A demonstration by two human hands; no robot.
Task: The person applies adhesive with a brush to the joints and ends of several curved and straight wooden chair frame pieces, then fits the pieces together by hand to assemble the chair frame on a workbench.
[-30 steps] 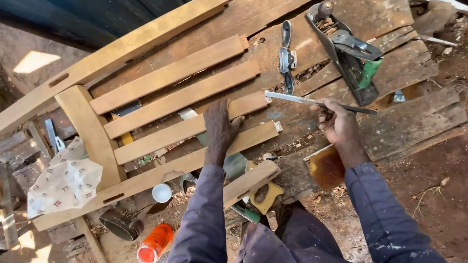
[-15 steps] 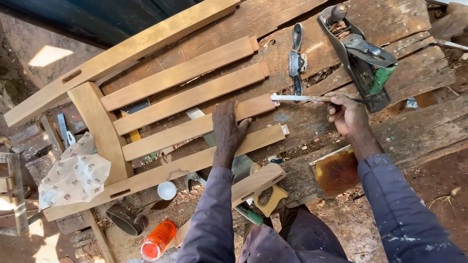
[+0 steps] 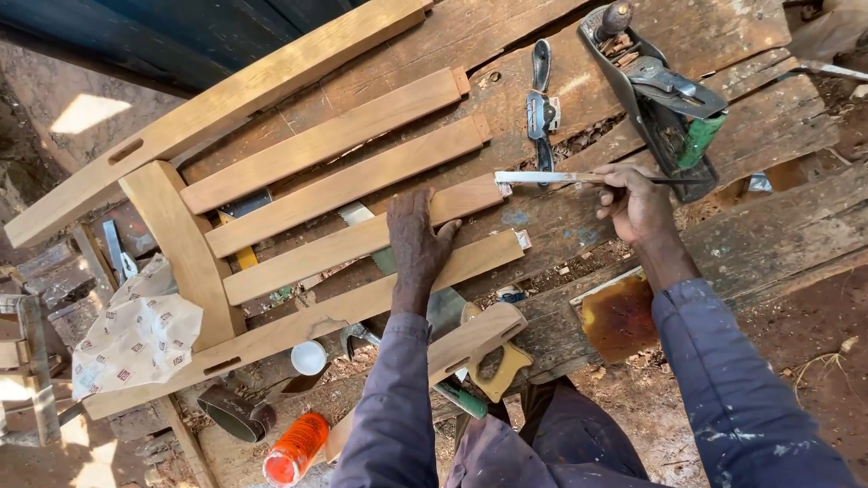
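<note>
A rough carpentry workshop is showing here: a metal hand plane point(image 3: 658, 90) is lying at one o'clock on the scarred plank worktop point(image 3: 723, 226), a handsaw point(image 3: 470, 348) resting at six o'clock, bare earth surrounding.

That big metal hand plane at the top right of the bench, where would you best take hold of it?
Take the hand plane from above by its dark round front knob, or by the green rear handle. It lies flat on the plank bench with both standing clear above the body, and neither hand is on it. The right hand is nearest; it holds a thin brush.
</note>
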